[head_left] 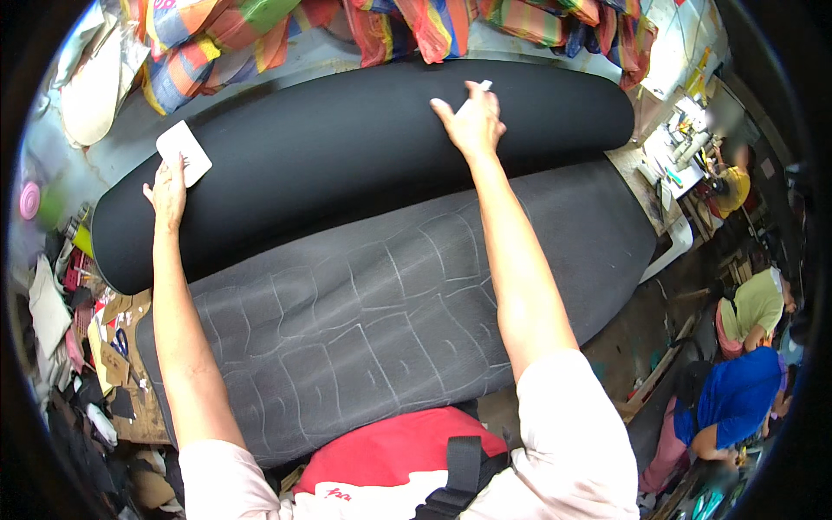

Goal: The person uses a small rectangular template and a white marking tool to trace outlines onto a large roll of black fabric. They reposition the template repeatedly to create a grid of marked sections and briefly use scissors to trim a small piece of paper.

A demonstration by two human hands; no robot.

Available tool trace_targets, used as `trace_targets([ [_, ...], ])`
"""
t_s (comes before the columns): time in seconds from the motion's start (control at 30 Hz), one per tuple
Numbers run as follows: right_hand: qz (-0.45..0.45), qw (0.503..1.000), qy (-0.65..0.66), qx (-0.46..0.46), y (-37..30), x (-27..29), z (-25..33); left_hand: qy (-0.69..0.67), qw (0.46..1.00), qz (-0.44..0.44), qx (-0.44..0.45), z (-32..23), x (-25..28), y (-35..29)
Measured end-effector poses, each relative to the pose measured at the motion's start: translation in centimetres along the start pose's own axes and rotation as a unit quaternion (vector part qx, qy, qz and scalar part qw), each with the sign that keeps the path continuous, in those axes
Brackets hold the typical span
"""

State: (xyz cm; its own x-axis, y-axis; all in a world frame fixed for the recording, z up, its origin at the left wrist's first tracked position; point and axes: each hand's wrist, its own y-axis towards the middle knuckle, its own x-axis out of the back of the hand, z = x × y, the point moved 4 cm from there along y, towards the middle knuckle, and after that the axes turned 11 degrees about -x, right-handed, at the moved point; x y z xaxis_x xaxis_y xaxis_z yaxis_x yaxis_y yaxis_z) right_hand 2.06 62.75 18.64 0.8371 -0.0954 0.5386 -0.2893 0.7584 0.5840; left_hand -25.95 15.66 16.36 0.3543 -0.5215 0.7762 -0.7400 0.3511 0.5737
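Reaches with both arms past a dark gray sheet (347,347) covered in pale drawn outlines, spread between the forearms and nearer the body than either hand. Stretches on to the black roll (329,156) beyond, holding a white card (189,147) against its left part with the left hand (168,198) and, well apart, a small white piece (487,85) in the right hand (475,123), with thumb spread wide. Faces bright striped bundles (433,30) behind the roll.
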Motion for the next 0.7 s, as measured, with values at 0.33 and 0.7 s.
trace_targets([
  [0.33, -0.005, 0.707, 0.5, -0.5, -8.3, 1.4, -12.8, 0.033, 0.967, -0.206, -0.145, -4.5, 1.9, -18.9],
  [0.7, 0.026, 0.731, 0.459, -0.504, -6.6, -3.8, -12.2, 0.038, 0.966, -0.234, -0.101, -0.5, -1.2, -16.5],
])
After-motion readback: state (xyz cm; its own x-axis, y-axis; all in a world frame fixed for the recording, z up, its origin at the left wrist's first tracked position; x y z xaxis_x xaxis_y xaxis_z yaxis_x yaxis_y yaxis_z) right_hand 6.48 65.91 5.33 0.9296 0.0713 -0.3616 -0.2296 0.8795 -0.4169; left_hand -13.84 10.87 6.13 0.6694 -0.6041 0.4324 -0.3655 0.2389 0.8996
